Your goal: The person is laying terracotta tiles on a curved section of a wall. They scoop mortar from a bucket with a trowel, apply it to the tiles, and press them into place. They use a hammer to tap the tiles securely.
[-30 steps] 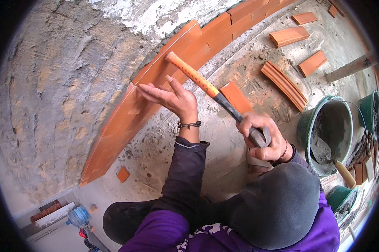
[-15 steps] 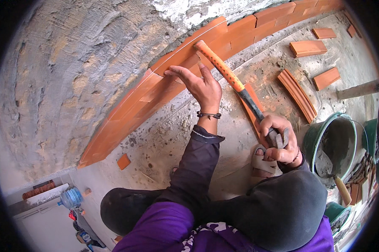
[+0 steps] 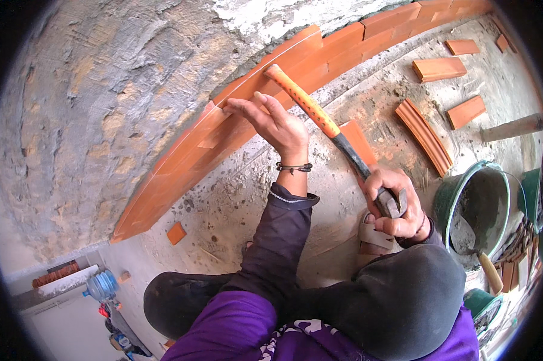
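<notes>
My right hand (image 3: 413, 210) grips a hammer (image 3: 310, 107) by its head, so its orange and black handle points up and left. The handle's rounded end lies at the face of an orange clay tile (image 3: 298, 51) in the upper row along the wall. Next to it my left hand (image 3: 282, 129) is open, fingers stretched toward the tiles' upper edge near a joint; whether the fingertips touch is hard to tell. A thin pale line runs along the top of the tile rows. Another orange tile (image 3: 358, 143) lies on the ground behind the hammer.
Rough grey mortar covers the wall (image 3: 115, 102) above the tiles. Loose tiles (image 3: 439, 69) and a ridged tile (image 3: 424, 137) lie on the dusty floor at right. A green bucket (image 3: 441, 207) there holds a trowel (image 3: 490, 272). A blue water bottle (image 3: 102, 285) is at lower left.
The hammer's handle end has shifted left along the tile face. My left hand has moved slightly left, its thumb now closer to the fingers. The right hand keeps hold of the hammer head.
</notes>
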